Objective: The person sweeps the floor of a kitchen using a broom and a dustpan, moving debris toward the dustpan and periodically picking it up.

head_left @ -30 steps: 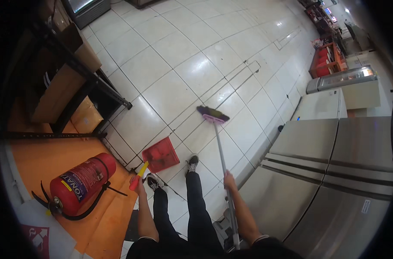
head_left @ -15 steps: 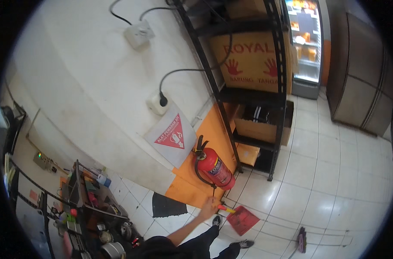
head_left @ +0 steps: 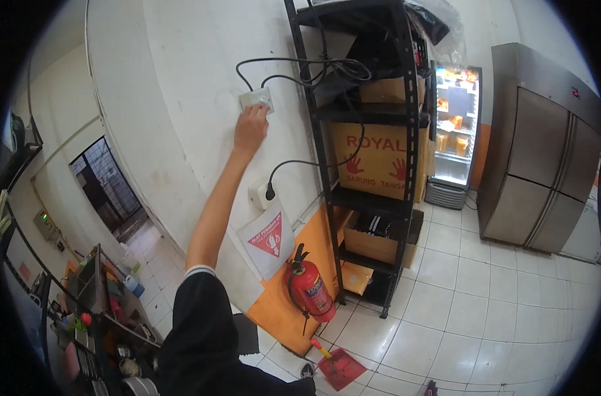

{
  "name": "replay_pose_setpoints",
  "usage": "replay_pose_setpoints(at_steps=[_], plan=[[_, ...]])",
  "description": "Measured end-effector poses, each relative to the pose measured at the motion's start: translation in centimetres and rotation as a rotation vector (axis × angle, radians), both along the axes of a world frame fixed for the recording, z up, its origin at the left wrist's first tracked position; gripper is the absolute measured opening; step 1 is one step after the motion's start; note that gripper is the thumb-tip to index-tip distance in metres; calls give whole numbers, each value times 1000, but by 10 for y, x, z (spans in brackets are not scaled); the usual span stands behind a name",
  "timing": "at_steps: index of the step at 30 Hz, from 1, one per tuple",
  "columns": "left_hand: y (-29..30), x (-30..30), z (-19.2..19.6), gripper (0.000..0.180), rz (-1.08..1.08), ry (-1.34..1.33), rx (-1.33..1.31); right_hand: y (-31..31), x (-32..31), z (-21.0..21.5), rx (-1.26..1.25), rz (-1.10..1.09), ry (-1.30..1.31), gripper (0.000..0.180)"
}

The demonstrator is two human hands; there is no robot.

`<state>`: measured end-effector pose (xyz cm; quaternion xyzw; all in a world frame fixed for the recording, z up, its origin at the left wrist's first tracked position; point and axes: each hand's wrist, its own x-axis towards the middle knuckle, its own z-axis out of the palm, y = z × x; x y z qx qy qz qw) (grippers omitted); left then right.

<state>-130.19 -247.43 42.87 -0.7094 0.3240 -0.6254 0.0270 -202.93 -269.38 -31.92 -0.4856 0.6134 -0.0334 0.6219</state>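
1. Left hand (head_left: 251, 129): raised to the white wall box (head_left: 249, 98), fingers bent over its lower front. Pressing, pinching or just touching, can't tell. Right hand: out of view, state unknown.
2. Wall box is on the white wall, left of the black shelf rack (head_left: 360, 112). Black cables (head_left: 281, 59) leave its top and loop over to the rack. A finger hooking one could tug a connection loose or strain the box.
3. Shock risk, my judgement: fingers on an electrical fitting. Damp skin or a cracked cover would be the cause; can't see either.
4. Forearm is near the lower socket (head_left: 257, 198) and its black plug (head_left: 270, 193). A careless arm drop could snag that cable, which arches across to the rack.
5. Red dustpan (head_left: 341, 369) is on the tiles, no hand visible on its handle (head_left: 322, 349). Black shoe (head_left: 307, 371) is close; an unwatched step could kick it. Dark marks inside: loose dirt or stains, unclear.
6. Purple broom head (head_left: 432, 389) is mostly cut off at the lower edge. If unheld, trip hazard.
7. Red fire extinguisher (head_left: 312, 290) is against the orange wall, near the dustpan handle. A stray foot could knock it; mounting unclear.
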Motion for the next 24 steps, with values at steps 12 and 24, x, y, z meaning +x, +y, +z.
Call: replay_pose_setpoints(at_steps=[12,24], plan=[[-3,54,55,11,289,-48,370,31,-29,-21,56,-110,-55,28],[-4,54,35,22,230,-92,125,57,-46,-30,99,-177,-75,29]])
